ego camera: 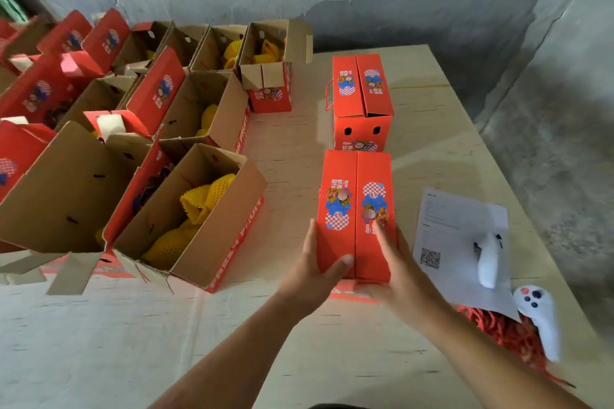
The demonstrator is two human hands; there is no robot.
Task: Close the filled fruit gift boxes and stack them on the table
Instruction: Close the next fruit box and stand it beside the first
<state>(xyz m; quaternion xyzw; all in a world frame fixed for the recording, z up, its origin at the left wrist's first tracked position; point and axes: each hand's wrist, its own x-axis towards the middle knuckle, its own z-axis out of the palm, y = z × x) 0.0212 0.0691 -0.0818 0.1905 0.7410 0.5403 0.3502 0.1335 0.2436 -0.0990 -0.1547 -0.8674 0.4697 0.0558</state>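
Note:
A closed red fruit gift box (355, 183) stands on the wooden table (285, 149) in front of me. My left hand (315, 272) grips its near left side, thumb lying over the top flap. My right hand (395, 262) holds the near right corner, with fingers stretched over the right top flap. Just behind it stands a second closed red box (362, 100) with a rope handle on its left. To the left are several open boxes, the nearest (192, 216) holding fruit in yellow foam nets.
A printed sheet with a QR code (448, 229) lies right of the held box, under a white controller (488, 259). A second white controller (538, 319) rests on a pile of red rope (505, 332). The table's right edge drops to a concrete floor.

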